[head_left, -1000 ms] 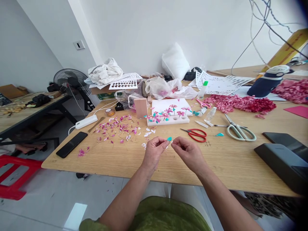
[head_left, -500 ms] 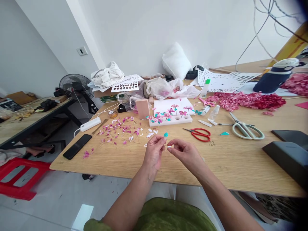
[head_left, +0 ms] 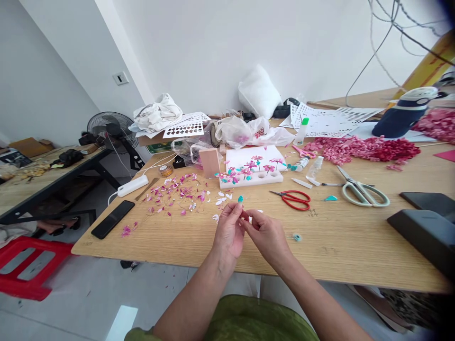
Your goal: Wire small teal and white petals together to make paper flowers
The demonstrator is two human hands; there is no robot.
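Between the thumb and fingertips of my left hand (head_left: 229, 229) is a small teal leaf-like piece (head_left: 241, 199), its tip standing above the thumb. My right hand (head_left: 266, 237) is pinched closed just to the right, its fingertips meeting the left fingers below the teal piece. What the right fingertips hold is too small and covered to name. Beyond the hands, pink flowers with teal leaves (head_left: 250, 166) stand in a white foam holder (head_left: 252, 179). White petals (head_left: 221, 200) lie near my left hand. A small round teal-and-white thing (head_left: 297, 237) is on the table right of my right hand.
Pink petals and wires (head_left: 183, 192) are scattered at left, beside a phone (head_left: 113, 219). Red-handled scissors (head_left: 295, 200), large scissors (head_left: 364, 192) and a clear bottle (head_left: 314, 168) lie or stand at right. A dark box-like object (head_left: 423, 232) sits at the right edge.
My right hand has moved left and down until its fingertips meet my left hand. The teal piece has shifted slightly left and turned. The round teal-and-white thing is now uncovered.
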